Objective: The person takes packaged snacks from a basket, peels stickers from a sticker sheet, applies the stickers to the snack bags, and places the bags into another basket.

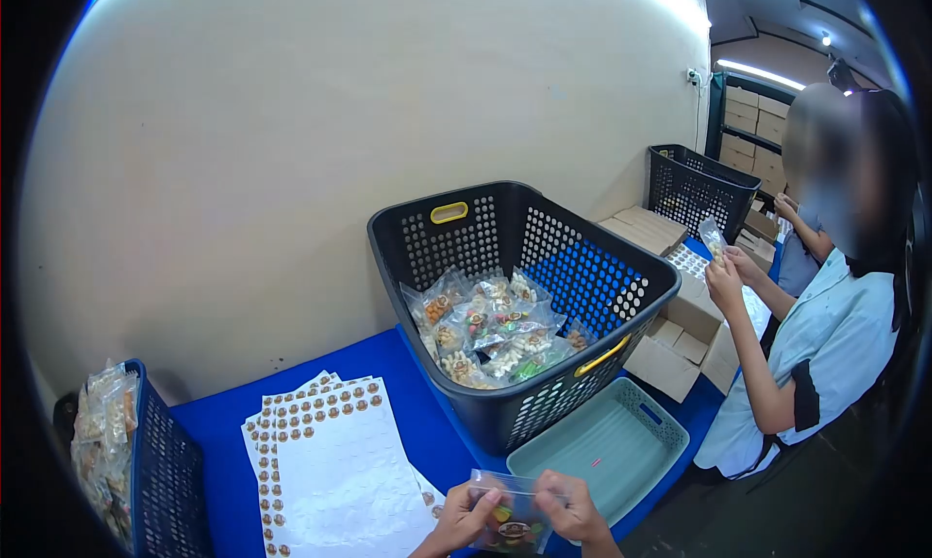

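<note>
Pouch [512,543] of clear plastic, filled with colourful pieces [501,512] and marked with a dark label [515,530], was held at six o'clock in the view, its upper left edge pinched by the left hand [461,522] and its upper right corner by the right hand [573,509]. From it, a grey-green tray [621,437] was set at two o'clock, and label sheets [335,461] were laid on blue cloth [218,412] at ten. At nine, a dark blue basket [173,490] was filled with packets [102,432]; at twelve, a black basket [485,417] was partly filled with others. Farther off, at two, a small packet [714,236] was held up by another person [825,325].
</note>
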Tool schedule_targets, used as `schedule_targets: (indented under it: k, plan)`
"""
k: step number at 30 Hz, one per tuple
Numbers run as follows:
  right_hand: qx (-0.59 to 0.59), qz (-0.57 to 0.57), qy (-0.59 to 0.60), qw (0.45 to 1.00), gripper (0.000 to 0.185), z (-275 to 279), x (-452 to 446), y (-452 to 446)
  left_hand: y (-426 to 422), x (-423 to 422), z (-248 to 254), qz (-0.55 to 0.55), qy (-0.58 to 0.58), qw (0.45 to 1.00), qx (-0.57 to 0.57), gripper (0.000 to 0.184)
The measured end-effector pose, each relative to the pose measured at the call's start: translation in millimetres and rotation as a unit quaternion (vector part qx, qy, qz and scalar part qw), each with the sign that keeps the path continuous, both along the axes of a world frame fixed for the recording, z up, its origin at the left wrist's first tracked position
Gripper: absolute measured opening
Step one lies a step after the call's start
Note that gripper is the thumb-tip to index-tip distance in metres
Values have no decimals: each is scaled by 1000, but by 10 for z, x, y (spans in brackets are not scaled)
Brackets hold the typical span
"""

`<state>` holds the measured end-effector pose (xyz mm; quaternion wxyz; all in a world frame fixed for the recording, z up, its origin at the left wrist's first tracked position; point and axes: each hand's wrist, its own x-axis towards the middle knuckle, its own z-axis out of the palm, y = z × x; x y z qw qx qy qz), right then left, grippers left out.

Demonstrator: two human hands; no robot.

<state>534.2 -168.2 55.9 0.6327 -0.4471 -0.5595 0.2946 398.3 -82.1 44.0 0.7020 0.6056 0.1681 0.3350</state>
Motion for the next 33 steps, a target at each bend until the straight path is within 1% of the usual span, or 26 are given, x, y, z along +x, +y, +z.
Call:
schedule_targets:
  k: [1,2,3,4,6,7,8,9,11,12,13,14,15,16,18,19,22,24,25,26,27,28,30,31,32,33]
  plan:
    - [6,-64,31,997,18,-34,-33,14,-120,75,111,67,-26,997,-25,21]
    - [11,-127,61,990,19,-50,-58,22,-92,139,-36,116,-18,992,41,37]
    - [19,-184,3,983,17,26,-56,33,-86,137,-25,177,15,971,162,44]
    - [19,-184,3,983,17,68,-92,44,-75,135,5,235,48,930,280,51]
    - [14,-185,138,973,17,120,-167,91,-85,112,116,103,-10,944,314,68]
    - [78,-149,-93,981,25,48,-56,80,-151,143,155,96,-32,943,316,65]
    - [77,-148,-93,982,25,59,-71,92,-191,239,74,143,-74,951,262,60]
    - [79,-90,-131,984,28,91,-101,115,-182,220,42,144,-75,951,262,60]
    - [80,25,-205,975,34,141,-133,154,-122,134,-2,111,-87,978,151,55]
    - [81,26,-206,975,34,107,-126,160,-82,90,33,94,-94,987,94,52]
    - [72,-59,-157,983,38,39,-127,161,-44,49,74,77,-99,991,37,50]
    - [62,-142,-105,982,43,2,-127,168,-1,-4,127,97,-63,989,92,28]
    - [85,-256,-110,957,44,100,-151,222,41,-48,87,92,-35,991,96,20]
    - [84,-254,-109,957,44,52,-95,225,67,-82,52,87,-7,991,98,14]
    - [-25,-54,-80,995,35,-68,85,231,94,-104,18,84,29,990,112,10]
    - [-29,19,-103,994,21,-14,104,271,106,-106,7,79,65,987,126,7]
    - [-16,51,-154,987,23,-102,154,367,189,-91,-99,88,28,990,104,11]
    - [12,24,-121,992,26,-102,149,408,197,-1,155,91,13,987,134,13]
    - [-4,-1,11,1000,25,-125,162,398,205,31,287,91,-3,982,167,15]
    - [-20,-27,144,989,23,-158,186,392,215,22,356,94,0,982,167,15]
    - [65,-7,153,986,24,-191,243,442,232,4,411,48,52,990,123,16]
    - [63,-5,157,986,24,-191,290,473,259,3,431,2,104,992,78,18]
    - [27,47,3,999,24,-78,361,550,306,26,402,20,123,988,97,17]
    - [-10,2,-94,995,27,104,294,527,312,45,412,51,95,987,123,15]
    - [-14,4,-90,996,27,57,280,532,323,58,425,80,67,983,149,13]
    - [-41,42,-36,998,26,-16,260,526,337,59,445,82,70,983,146,13]
